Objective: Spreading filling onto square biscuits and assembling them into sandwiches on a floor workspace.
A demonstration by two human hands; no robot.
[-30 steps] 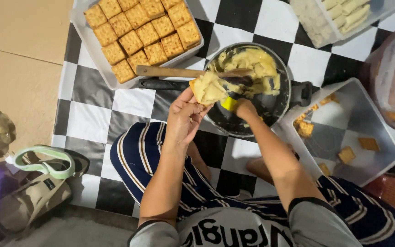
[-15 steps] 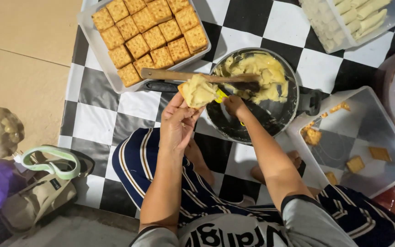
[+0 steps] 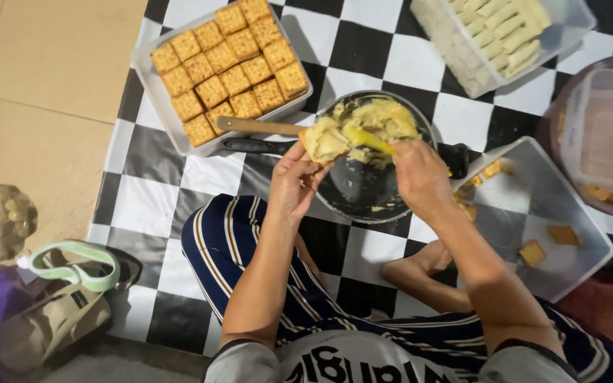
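My left hand (image 3: 294, 186) is raised, palm turned inward, fingers curled in a pinching grip at the fingertips. My right hand (image 3: 420, 177) sits just beside it, knuckles up, fist closed. Both forearms reach forward bare, elbows bent above my crossed legs.

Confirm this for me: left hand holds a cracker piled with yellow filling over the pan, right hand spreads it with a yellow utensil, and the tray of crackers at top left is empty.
Not empty: the head view shows the tray at top left packed with crackers. The rest stands.
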